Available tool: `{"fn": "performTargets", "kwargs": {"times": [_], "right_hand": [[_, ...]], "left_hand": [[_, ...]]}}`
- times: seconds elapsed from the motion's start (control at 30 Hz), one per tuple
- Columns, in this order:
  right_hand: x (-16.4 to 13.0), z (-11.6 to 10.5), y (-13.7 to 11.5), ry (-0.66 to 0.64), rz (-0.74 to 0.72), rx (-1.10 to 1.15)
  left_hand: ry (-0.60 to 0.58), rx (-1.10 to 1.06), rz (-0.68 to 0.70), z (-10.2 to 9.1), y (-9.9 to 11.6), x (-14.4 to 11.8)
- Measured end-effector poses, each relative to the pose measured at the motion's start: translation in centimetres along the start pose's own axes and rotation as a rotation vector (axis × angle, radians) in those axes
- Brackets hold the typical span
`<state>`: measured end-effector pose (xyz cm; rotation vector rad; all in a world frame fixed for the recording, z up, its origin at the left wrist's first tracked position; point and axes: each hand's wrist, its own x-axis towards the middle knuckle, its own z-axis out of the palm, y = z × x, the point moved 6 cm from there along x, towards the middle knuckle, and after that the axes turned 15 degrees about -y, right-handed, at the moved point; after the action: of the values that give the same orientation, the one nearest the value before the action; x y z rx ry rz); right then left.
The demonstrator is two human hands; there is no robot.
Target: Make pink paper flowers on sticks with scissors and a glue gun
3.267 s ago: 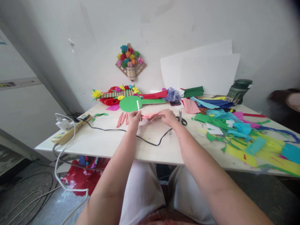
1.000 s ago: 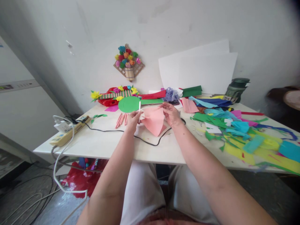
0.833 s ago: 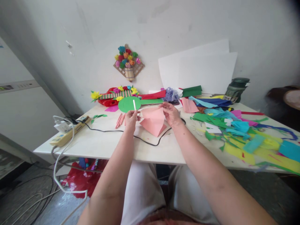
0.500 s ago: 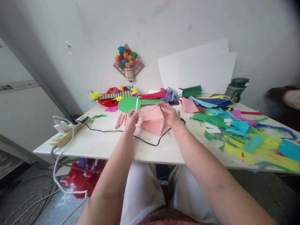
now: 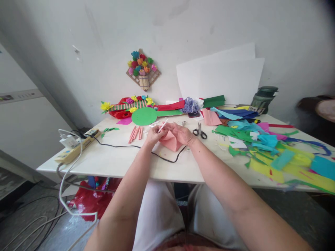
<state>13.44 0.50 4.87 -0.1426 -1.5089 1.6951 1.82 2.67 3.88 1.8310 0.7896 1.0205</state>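
Pink paper (image 5: 170,140) pinched between both hands' fingers, left hand (image 5: 154,135) seemingly gripping white stick (image 5: 162,126) too

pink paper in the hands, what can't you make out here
Head view only:
- Pink paper sheet: its upper part is covered by the right hand, so its fold or shape cannot be told.
- Thin white stick: its lower end is hidden in the left hand.
- Black cable: one stretch runs under the paper.
- Figure at the right edge: blurred and cut off.
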Motion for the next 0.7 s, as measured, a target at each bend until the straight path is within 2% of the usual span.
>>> {"fn": "performTargets", "kwargs": {"times": [0.17,0.3,0.4,0.5,0.6,0.7], "right_hand": [[0.0,0.1,-0.6,-0.04,-0.085,-0.067],[-0.2,-0.1,-0.6,0.003,-0.082,-0.137],[-0.5,-1.1,-0.9,0.126,-0.087,-0.214],[-0.9,-2.9,-1.4,0.32,-0.107,-0.316],[-1.1,-4.5,-1.1,0.45,0.014,-0.592],[-0.7,-4.7,-0.7,0.421,0.152,-1.047]], "left_hand": [[-0.061,-0.123,0.007,0.0,-0.3,0.0],[-0.089,-0.177,0.009,0.0,-0.6,0.1],[-0.056,-0.229,0.003,-0.5,-0.5,-0.1],[0.024,-0.294,0.011,-1.4,-0.3,-0.4],[0.1,-0.389,0.009,-2.2,-0.6,-0.6],[0.129,-0.45,-0.01,-2.6,-1.0,-0.7]]}}
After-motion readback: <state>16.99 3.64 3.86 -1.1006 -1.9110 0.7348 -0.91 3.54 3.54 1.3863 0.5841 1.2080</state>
